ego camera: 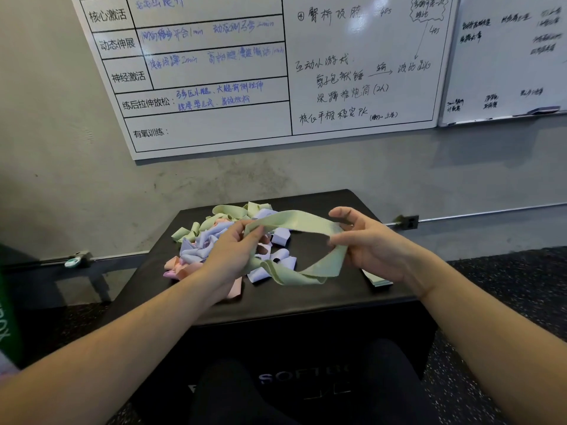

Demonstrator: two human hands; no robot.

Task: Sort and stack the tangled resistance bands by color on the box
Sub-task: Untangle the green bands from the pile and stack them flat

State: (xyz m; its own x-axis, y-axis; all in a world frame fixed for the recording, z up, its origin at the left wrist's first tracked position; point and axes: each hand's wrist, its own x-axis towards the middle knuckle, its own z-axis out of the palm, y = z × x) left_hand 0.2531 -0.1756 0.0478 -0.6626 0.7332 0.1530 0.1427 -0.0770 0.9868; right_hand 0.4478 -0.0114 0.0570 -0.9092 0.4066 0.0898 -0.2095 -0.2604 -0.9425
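A pale green resistance band (299, 223) is stretched as a loop above the black box (306, 299). My left hand (236, 250) grips its left end and my right hand (365, 240) pinches its right end. Under and behind my left hand lies a tangled pile of green, lilac and pink bands (211, 237) on the box top. A small flat stack of green bands (379, 280) lies on the box's right side, partly hidden by my right wrist.
The box stands against a grey wall with two whiteboards (260, 72) above it. A metal rail (460, 217) runs along the wall at box height. A green-and-black object (9, 317) stands at the left edge. My dark-clad knees (245, 394) are in front of the box.
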